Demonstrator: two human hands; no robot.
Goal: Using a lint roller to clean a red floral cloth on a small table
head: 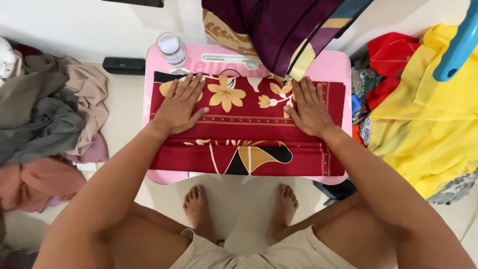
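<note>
A clear round jar [172, 49] with a white label stands at the table's far-left corner.

Hands: two, a left hand [180, 105] and a right hand [309, 108], both flat on the cloth; bare feet: two, a left foot [197, 205] and a right foot [283, 208]; folded red floral cloth [249, 132]: one; pink tabletop [329, 67]: one; clear jar [172, 49]: one; hanging purple patterned cloth [279, 32]: one; yellow cloth [428, 114]: one; red cloth [391, 55]: one; blue hanger [455, 50]: one; black bar-shaped device [124, 65]: one; heap of grey, beige and pink cloths [47, 124]: one, pieces within not countable.
</note>
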